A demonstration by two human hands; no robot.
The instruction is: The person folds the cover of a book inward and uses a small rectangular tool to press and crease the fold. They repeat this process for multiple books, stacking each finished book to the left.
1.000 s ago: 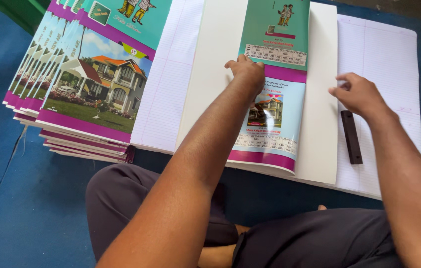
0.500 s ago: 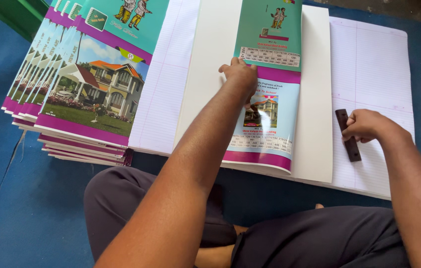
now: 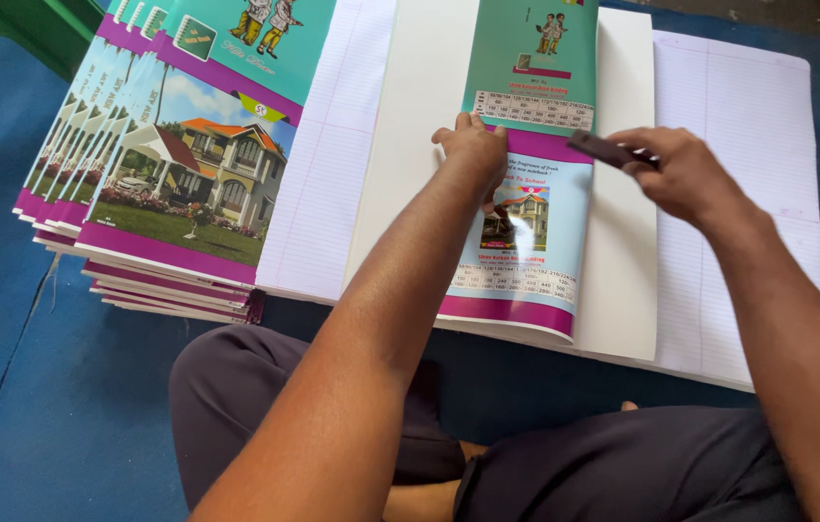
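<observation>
1. Folded cover sheet, printed in teal and purple with a small house picture, lies along the middle of a stack of white sheets on the blue floor, right in front of the seated person's crossed legs.
2. Head view: the left hand presses flat on that cover near its purple band, fingers spread and holding nothing, just pinning the paper down.
3. The right hand hovers over the right edge of the cover, its fingers clenched on a small dark flat tool that juts leftward over the printed sheet.
4. Ruled pages stick out from under the white stack on the right, and more ruled paper shows on the left.
5. Further left, a fanned pile of finished notebooks with house-picture covers and purple borders rests on the floor, just beside the ruled paper.
6. A green object sits at the top left corner.
</observation>
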